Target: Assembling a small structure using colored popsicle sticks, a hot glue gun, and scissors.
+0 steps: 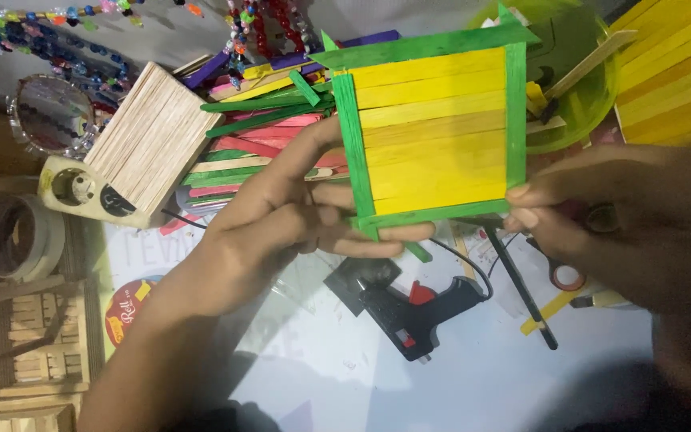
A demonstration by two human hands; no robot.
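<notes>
At the far left sit tape rolls [5, 232] and a block of plain sticks [149, 140], with loose coloured sticks [257, 136] beside it. My left hand [281, 216] grips the panel [433, 128], yellow slats in a green frame, at its lower left corner, above the table. A black glue gun [417, 308] lies below it. My right hand [625, 216] pinches the panel's lower right corner

Home craft corner, hobby desk [441, 384] crowded with supplies. Loose heap of coloured craft sticks [257, 136], stack of plain wooden sticks [149, 136], black glue gun [417, 308] with cord, scissors [565, 272], tape rolls [9, 232], bead strings [49, 36] along top edge, green plastic bowl [581, 88], small wooden stick-built pieces [37, 344] at left.
</notes>
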